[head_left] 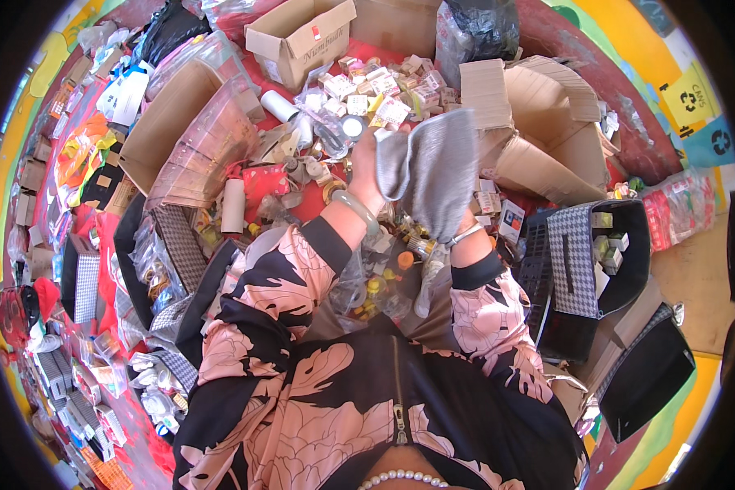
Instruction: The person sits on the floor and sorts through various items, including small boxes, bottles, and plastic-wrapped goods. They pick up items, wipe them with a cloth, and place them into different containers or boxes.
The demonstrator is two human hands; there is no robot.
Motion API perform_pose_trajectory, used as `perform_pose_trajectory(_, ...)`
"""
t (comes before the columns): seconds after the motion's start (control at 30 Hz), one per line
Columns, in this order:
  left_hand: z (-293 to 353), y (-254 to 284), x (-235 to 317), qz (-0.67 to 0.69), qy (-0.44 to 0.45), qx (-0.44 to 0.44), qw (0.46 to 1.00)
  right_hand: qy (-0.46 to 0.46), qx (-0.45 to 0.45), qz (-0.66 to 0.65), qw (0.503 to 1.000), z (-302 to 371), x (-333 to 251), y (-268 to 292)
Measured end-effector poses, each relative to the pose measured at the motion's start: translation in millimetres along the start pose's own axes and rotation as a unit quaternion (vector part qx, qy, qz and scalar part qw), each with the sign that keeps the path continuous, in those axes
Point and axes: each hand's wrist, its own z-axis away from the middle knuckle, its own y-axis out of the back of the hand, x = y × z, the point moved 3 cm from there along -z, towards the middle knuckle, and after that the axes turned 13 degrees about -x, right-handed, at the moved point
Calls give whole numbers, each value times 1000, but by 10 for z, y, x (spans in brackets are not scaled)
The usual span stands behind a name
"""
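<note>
A grey cloth (pixel 443 167) is raised over the pile in front of me, slightly smeared by motion, with a folded part at its left. My left hand (pixel 365 170) is closed at that folded left part, its fingertips partly hidden. Behind the cloth's lower right edge is my right hand (pixel 468 222); the cloth covers its fingers, so I cannot see how they are set. Below the hands lie clear plastic bags and small bottles with yellow caps (pixel 374 287). Just beyond the left hand sits a clear container with a round white lid (pixel 352 127).
Many small boxes (pixel 392 110) lie heaped ahead on red sheeting. Open cardboard boxes stand at the far side (pixel 302 45), left (pixel 171 135) and right (pixel 547 131). A checked fabric bin (pixel 576 261) is at my right; another (pixel 175 245) is at my left.
</note>
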Motion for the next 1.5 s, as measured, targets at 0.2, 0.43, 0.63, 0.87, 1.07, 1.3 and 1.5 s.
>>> perform_pose_trajectory(0.2,125,-57,37,-349,-19,-136,927,-121,-75,-398,906,148,141,-240)
perform_pose_trajectory(0.43,448,-602,239,-472,54,-250,844,-147,0,-309,939,-37,-225,41)
perform_pose_trajectory(0.63,466,-692,228,-358,61,-311,878,-209,-103,-724,649,97,-362,-78)
perform_pose_trajectory(0.87,255,-142,114,-366,-53,-29,929,72,-186,423,884,-149,-484,160)
perform_pose_trajectory(1.07,273,156,41,-205,26,86,975,-103,4,-27,994,188,-467,-55)
perform_pose_trajectory(1.3,283,-66,-57,-151,-74,-8,986,-177,-42,38,983,216,-382,16)
perform_pose_trajectory(1.5,263,-300,-17,-178,-51,-131,974,-192,-18,-193,962,435,-189,-89)
